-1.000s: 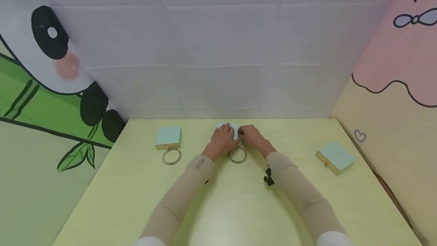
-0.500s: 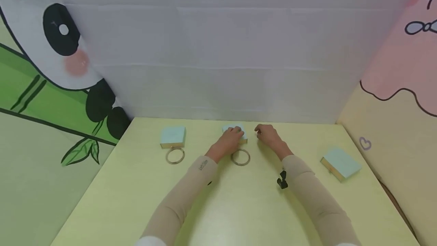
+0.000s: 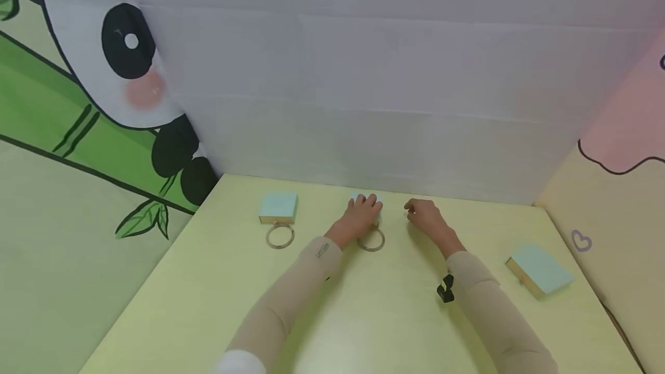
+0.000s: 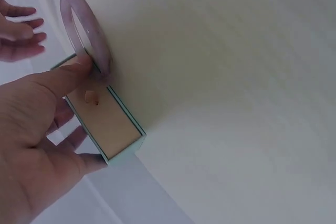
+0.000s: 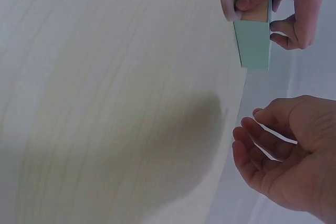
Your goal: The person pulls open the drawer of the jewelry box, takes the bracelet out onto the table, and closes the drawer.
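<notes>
In the head view my left hand (image 3: 358, 218) lies over a small mint-green box (image 4: 110, 124) near the table's far edge. The left wrist view shows its thumb on the box's tan front, by a small round tab, and its fingers behind that on the top. A pale, purplish bangle (image 4: 98, 40) stands out from this front, right at my thumb. To the right of the box my right hand (image 3: 428, 219) is held away from it. Its fingers (image 5: 262, 140) are loosely curled with nothing in them.
A second mint box (image 3: 277, 205) stands to the left, with another bangle (image 3: 280, 247) in front of it. Off to the right a third box (image 3: 541, 269) sits at an angle on the pale table (image 3: 363, 316). A white sheet (image 3: 363, 143) rises behind.
My right hand has left the middle box and moved to the right. My left hand has stayed on the box, its fingers shifting over the top. The head view has turned slightly left.
</notes>
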`<move>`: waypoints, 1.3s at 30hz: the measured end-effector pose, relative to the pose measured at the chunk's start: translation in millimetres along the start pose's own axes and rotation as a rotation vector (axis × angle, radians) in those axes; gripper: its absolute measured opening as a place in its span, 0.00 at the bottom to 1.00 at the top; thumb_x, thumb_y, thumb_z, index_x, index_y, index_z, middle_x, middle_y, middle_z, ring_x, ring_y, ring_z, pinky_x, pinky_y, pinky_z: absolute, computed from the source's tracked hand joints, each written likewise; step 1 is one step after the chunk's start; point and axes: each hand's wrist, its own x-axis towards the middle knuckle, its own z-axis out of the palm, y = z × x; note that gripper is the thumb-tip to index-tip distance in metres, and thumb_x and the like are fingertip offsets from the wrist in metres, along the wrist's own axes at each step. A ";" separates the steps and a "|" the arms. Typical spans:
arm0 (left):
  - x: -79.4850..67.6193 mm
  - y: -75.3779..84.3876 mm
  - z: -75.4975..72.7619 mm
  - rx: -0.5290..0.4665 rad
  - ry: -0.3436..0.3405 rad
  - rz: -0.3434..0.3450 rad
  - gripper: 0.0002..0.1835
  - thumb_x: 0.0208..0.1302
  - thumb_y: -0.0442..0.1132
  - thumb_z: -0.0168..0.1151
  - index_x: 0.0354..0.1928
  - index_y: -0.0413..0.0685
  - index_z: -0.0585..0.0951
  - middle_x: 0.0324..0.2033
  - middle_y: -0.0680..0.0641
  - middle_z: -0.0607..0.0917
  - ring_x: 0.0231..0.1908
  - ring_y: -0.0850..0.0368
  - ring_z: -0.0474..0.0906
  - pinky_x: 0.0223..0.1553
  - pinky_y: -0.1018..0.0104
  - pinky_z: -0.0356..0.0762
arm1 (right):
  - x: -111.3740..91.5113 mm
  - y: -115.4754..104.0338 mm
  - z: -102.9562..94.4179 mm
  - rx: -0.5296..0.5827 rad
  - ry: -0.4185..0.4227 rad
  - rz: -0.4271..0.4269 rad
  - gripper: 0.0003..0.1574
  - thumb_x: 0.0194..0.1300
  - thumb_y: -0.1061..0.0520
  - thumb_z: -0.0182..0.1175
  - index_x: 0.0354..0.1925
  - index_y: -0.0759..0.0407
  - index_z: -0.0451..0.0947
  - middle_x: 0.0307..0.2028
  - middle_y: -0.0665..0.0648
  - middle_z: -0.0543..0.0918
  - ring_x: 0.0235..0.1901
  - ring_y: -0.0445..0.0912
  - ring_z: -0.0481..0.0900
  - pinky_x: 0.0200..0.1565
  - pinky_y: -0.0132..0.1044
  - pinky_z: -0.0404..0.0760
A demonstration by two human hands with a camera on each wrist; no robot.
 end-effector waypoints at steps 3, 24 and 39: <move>-3.0 -16.8 -0.9 0.023 -0.015 0.041 0.21 0.66 0.50 0.58 0.56 0.51 0.67 0.54 0.48 0.67 0.50 0.48 0.65 0.49 0.53 0.72 | -3.3 -14.6 -4.0 0.005 0.023 -0.033 0.16 0.67 0.64 0.54 0.52 0.66 0.76 0.46 0.65 0.81 0.47 0.57 0.79 0.45 0.48 0.79; -26.9 -69.4 -8.0 -0.068 -0.034 0.136 0.22 0.59 0.50 0.66 0.46 0.47 0.69 0.43 0.48 0.68 0.39 0.53 0.62 0.41 0.64 0.66 | -33.6 -95.6 -46.4 0.101 0.022 -0.301 0.37 0.68 0.61 0.49 0.70 0.37 0.57 0.48 0.46 0.79 0.45 0.39 0.77 0.39 0.34 0.77; -25.2 -12.8 -42.4 -0.224 0.006 0.201 0.16 0.67 0.43 0.57 0.50 0.42 0.71 0.43 0.48 0.72 0.38 0.55 0.69 0.43 0.64 0.72 | -84.3 5.7 -62.8 0.031 0.048 -0.093 0.30 0.69 0.59 0.52 0.68 0.54 0.62 0.49 0.61 0.80 0.47 0.51 0.80 0.45 0.46 0.79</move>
